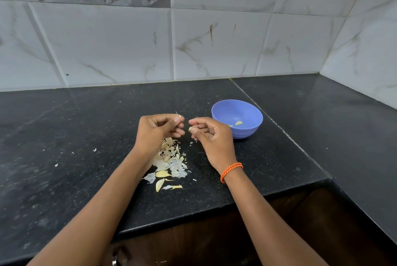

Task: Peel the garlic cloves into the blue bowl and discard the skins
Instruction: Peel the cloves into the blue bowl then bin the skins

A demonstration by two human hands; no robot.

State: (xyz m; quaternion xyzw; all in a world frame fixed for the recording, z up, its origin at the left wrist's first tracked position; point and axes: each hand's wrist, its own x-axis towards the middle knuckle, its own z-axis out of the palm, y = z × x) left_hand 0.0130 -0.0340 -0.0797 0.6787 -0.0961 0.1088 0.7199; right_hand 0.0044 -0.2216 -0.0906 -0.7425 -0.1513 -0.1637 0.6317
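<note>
Above the black speckled stone counter (64, 137), the left hand (158, 131) pinches a thin sliver of papery skin (177, 114), while the right hand (211, 134) grasps a small pale garlic clove (190, 129). Just right, the round blue plastic bowl (249, 111) holds peeled cloves (238, 123). A heap of pale skins (169, 160) lies beneath the wrists. No writing is legible.

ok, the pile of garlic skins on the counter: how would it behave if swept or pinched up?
The garlic skins look paper-thin and curled, so probably very light and floppy. Stray flakes already dot the counter, so a sweep would likely scatter some. Pinching probably lifts only a few.
</note>
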